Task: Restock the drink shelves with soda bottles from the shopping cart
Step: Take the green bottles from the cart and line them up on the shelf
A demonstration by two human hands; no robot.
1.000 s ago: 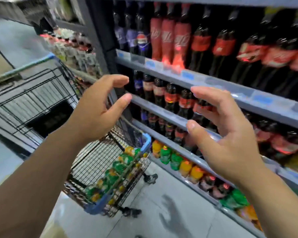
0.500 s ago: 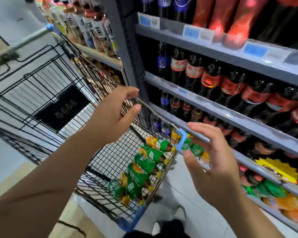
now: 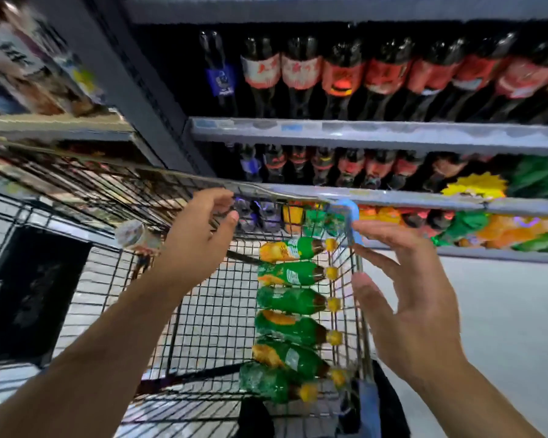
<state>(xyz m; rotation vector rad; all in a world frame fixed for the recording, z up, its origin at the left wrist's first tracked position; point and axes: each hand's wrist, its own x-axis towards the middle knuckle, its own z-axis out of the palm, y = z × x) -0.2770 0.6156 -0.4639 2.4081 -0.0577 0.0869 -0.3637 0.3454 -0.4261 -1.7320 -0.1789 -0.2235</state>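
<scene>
Both hands empty, fingers spread: left hand above black wire shopping cart, right hand just outside its right wall. Green soda bottles with yellow caps lying in row between, below hands. Grey drink shelves beyond.

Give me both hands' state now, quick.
Left hand: open, empty, over the cart.
Right hand: open, empty, beside the cart's rim.

Six green soda bottles, one cart
</scene>
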